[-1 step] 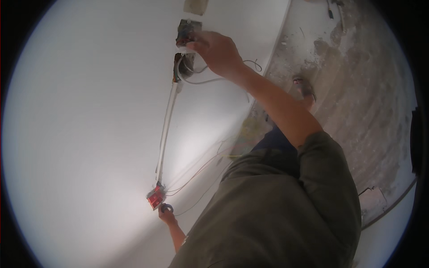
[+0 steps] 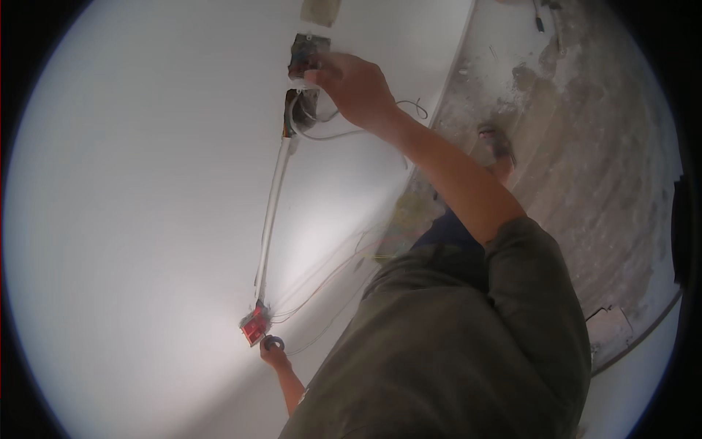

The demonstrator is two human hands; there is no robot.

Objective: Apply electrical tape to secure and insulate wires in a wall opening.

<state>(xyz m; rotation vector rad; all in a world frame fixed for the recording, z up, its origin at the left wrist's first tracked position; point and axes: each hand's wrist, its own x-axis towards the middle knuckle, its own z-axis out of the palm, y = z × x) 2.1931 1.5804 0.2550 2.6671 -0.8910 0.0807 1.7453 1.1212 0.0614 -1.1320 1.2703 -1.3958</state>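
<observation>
My right hand (image 2: 352, 82) reaches up to a dark wall box (image 2: 308, 45) cut into the white wall. Its fingers are curled at the box's lower part, and what they pinch is too small to make out. Right below, a second opening (image 2: 301, 110) has pale cable (image 2: 325, 137) looping out of it. Lower down the wall, my left hand (image 2: 273, 355) is closed on a dark ring-shaped roll of tape (image 2: 274, 342). The roll is just beside a red box (image 2: 254, 327) set in the wall, from which thin wires (image 2: 292, 313) hang to the right.
A white conduit (image 2: 272, 212) runs in a groove between the openings. At right, the dusty floor (image 2: 578, 161) meets the wall, with my foot (image 2: 497, 143) on it. A dark cable (image 2: 640, 340) and a pale box (image 2: 610, 325) lie at lower right.
</observation>
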